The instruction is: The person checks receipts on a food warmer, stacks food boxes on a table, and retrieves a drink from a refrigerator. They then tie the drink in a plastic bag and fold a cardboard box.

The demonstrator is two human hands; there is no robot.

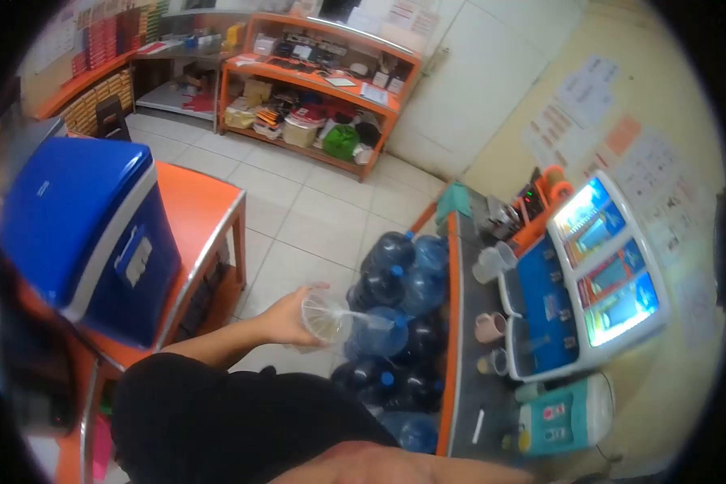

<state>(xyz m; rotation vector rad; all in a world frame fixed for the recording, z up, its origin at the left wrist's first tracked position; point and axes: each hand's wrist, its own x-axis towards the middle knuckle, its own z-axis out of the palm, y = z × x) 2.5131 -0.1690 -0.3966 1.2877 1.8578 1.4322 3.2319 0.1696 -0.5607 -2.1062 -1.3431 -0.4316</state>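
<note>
- Left hand (pixel 286 319): closed around 1 clear cup (pixel 321 324), near the middle of the frame.
- Right hand: out of view, so its grip cannot be told; only the forearm (pixel 379 466) shows, lower edge.
- Step, as judged: holding the cup beside the bottles (pixel 385 332), above the floor (pixel 319 218).
- Moving it likely calls for a light, steady grip; thin walls could buckle.

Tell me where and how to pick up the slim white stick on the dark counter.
Pinch the slim white stick at mid-length, coming from above with fingers across its narrow width. It appears to lie flat on the counter, nothing against its long sides, so that looks the surest hold.
</note>
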